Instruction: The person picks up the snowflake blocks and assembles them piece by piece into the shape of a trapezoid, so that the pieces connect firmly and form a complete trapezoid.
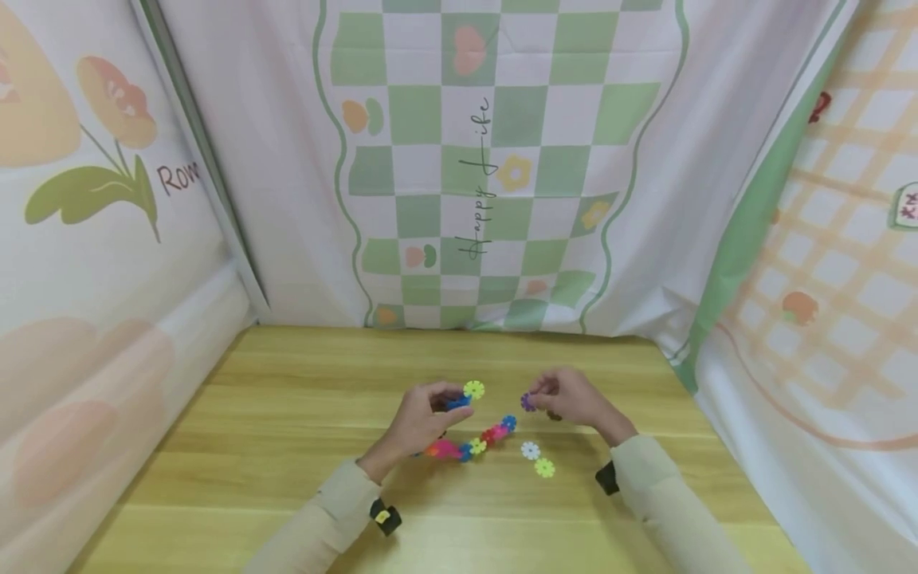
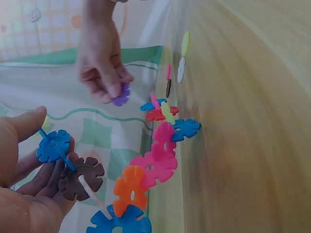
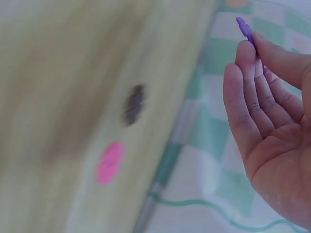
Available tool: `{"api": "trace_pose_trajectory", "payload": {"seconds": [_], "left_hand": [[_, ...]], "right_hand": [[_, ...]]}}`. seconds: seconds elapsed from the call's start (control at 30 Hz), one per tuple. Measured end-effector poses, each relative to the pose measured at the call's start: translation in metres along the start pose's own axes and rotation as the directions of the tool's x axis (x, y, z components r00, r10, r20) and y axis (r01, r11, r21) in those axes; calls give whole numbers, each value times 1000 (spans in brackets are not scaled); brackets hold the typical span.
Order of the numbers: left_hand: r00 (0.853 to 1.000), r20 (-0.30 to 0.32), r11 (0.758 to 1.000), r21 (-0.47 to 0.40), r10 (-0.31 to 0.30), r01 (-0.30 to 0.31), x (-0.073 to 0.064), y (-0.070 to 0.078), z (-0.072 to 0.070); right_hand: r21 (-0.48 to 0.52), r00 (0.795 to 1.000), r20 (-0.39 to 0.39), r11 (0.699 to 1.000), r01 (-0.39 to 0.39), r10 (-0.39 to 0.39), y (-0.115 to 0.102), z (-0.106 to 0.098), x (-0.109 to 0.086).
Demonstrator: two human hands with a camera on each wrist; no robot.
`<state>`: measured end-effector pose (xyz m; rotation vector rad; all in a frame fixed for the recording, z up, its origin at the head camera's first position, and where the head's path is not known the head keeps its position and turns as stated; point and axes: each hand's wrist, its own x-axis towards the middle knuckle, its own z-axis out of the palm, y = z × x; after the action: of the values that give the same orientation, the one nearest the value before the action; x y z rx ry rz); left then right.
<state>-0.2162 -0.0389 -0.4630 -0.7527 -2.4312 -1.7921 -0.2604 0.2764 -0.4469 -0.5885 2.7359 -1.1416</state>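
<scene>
"Above the desk (image 1: pixel 502 526), what do we have in the right hand (image 1: pixel 571 396)?"

"We see one purple notched disc (image 1: pixel 527 402) pinched edge-on between thumb and forefinger; the other fingers are spread loosely and hold nothing; the disc is raised off the desk, apart from everything else."

"And the left hand (image 1: pixel 421 418)?"

"Its thumb and fingers close round one end of a chain of coloured discs (image 1: pixel 445 450); we find a yellow-green end disc (image 1: pixel 473 390) standing out past the fingertips, with a blue disc (image 2: pixel 53 146) tucked next to it; the rest droops, then runs across towards the right hand, low over the desk."

"How do we judge these to handle?"

"Light and fairly stiff, like thin plastic; smooth enough, we think, to slip or twist if held too near the rim; the joints look like the weak spots, so we would support the chain close to its end disc and take a single disc by opposite faces, leaving a notch bare."

"Are any loose ones about?"

"A white disc (image 1: pixel 530 450) and a yellow-green loose disc (image 1: pixel 545 468) lie nearer us; a brown disc (image 3: pixel 134 105) and a pink disc (image 3: pixel 111 162) lie near the right hand; all four rest on the desk."
</scene>
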Motion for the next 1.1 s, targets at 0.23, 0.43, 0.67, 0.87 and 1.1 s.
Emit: {"api": "trace_pose_trajectory", "payload": {"seconds": [0.23, 0.43, 0.67, 0.87, 1.1], "left_hand": [[999, 21, 999, -31, -25, 25, -1, 5, 1], [1000, 23, 999, -32, 11, -11, -1, 6, 3], [999, 17, 999, -14, 32, -32, 0, 10, 4], [996, -8, 996, 25, 92, -91, 1, 11, 5], [976, -22, 967, 137, 218, -213, 0, 14, 7]], "right_hand": [[91, 998, -57, 996, -10, 15, -46, -7, -3], [187, 997, -70, 982, 4, 9, -77, -8, -8], [275, 990, -140, 961, 7, 32, -101, 1, -10], [264, 984, -170, 965, 4, 42, -109, 8, -6], [252, 984, -157, 967, -39, 80, -116, 9, -5]]}}
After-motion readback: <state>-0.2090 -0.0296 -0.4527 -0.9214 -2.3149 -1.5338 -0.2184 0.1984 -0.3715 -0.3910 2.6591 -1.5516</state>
